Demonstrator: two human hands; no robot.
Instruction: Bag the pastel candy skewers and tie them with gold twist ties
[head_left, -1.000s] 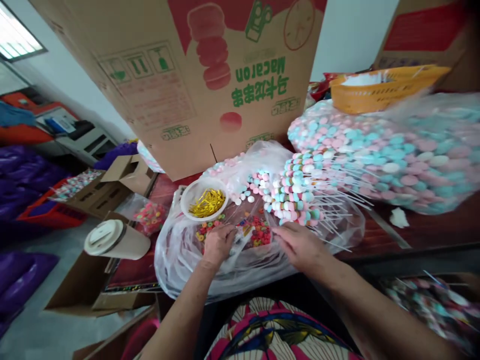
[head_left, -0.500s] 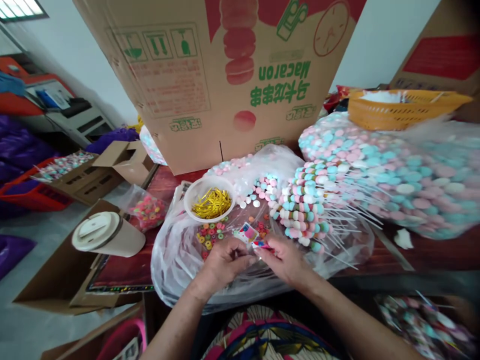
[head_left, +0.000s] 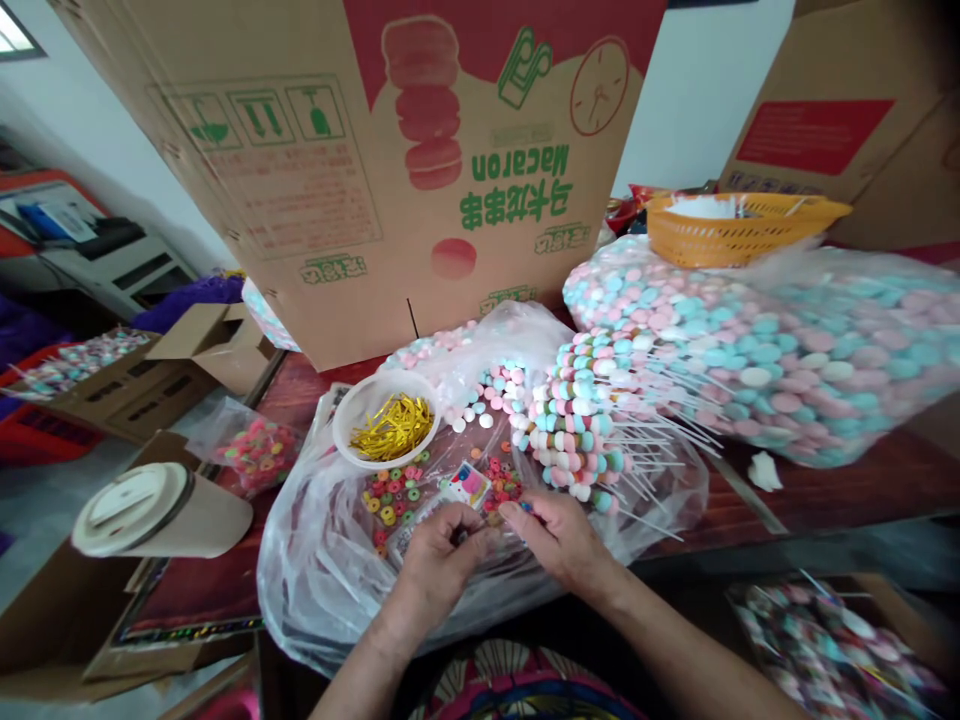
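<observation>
half a second ago my two hands were meeting at a small, white-edged printed plastic packet (head_left: pixel 469 484); now it lies just beyond my left hand (head_left: pixel 442 560), among the scattered red, yellow and green candy rings (head_left: pixel 386 508). my right hand (head_left: pixel 564 540) is drawn narrow, thumb and forefinger pinched on a small blue-marked piece (head_left: pixel 527 508), mostly hidden by my fingers. my left hand is curled, thumb near the fingertips; i cannot tell whether it grips anything. i judge this to be close fingertip work, with both hands needed.

the rings lie on a crumpled, clear plastic sheet (head_left: pixel 300 590) over the dark red table (head_left: pixel 296 400). beyond my left hand, a round, white plastic bowl (head_left: pixel 340 430) holds shiny gold strips (head_left: pixel 397 428). further left, a small clear plastic bag (head_left: pixel 206 430) holds more pinkish rings, near a beige cup with a white lid (head_left: pixel 154 515), contents hidden. to my right, white sticks threaded with pink, blue and white discs (head_left: pixel 581 430) lie piled beside a big clear plastic bag of loose pastel discs (head_left: pixel 825 370). on that bag rests an orange-yellow slotted plastic basket (head_left: pixel 720 240) with something white inside.
</observation>
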